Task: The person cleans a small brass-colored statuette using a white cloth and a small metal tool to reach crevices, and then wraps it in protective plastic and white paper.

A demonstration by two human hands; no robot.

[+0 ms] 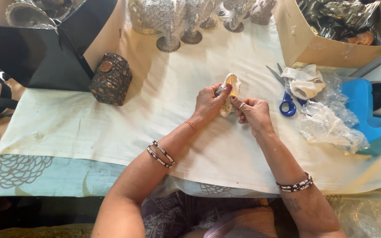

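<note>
My left hand (209, 102) and my right hand (253, 113) meet over the middle of the white tablecloth (177, 88). Between them they hold a small pale object (231, 86) with an orange patch, partly wrapped in whitish material. The left thumb presses its upper end; the right fingers pinch its lower part. Most of the object is hidden by the fingers. Both wrists wear beaded bracelets.
Blue-handled scissors (286, 102), a crumpled white cloth (304, 83), clear bubble wrap (329, 123) and a blue tape dispenser (369, 114) lie to the right. A cardboard box (318, 46) stands back right, silver goblets (170, 22) at the back, a mosaic box (110, 79) and black bag (36, 53) left.
</note>
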